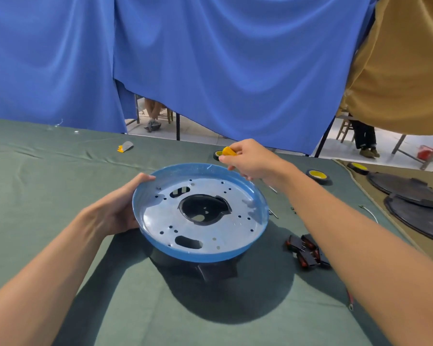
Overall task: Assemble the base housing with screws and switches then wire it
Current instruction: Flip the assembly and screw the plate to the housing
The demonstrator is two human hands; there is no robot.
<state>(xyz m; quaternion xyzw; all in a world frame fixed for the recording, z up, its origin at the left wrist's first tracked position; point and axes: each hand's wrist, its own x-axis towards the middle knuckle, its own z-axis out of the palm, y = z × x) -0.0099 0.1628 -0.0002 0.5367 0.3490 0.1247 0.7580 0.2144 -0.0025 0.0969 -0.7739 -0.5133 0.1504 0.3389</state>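
— Where is the base housing?

— The base housing (158, 216) is in the middle of the green cloth (60, 176), open side up. It has a blue rim round a pale metal plate pierced with holes and slots, and a black insert (205, 208) in the centre. A black part (215, 270) shows under its near edge.

— And the hands?

— The left hand (115, 211) grips the housing's left rim, with the thumb hooked over the top edge. The right hand (250, 158) is above the housing's far right rim, fingers curled round a yellow-handled tool (229, 151). A thin metal shaft sticks out below that hand, just outside the rim. I can't tell whether its tip touches anything.

— The switches?

— A small heap of black and red switches (306, 252) lies to the right of the housing, apart from it and partly under the right forearm.

— Anything else around the housing?

— A tape roll (318, 176), black with a yellow core, lies beyond it to the right. A second roll (218, 154) is just behind the housing, half hidden by the right hand. Further right of the housing lie two black round lids (408, 188). A red wire end (350, 298) lies off to its near right. Beyond it to the left is a small yellow and grey scrap (125, 146). A blue curtain (210, 58) hangs behind the housing.
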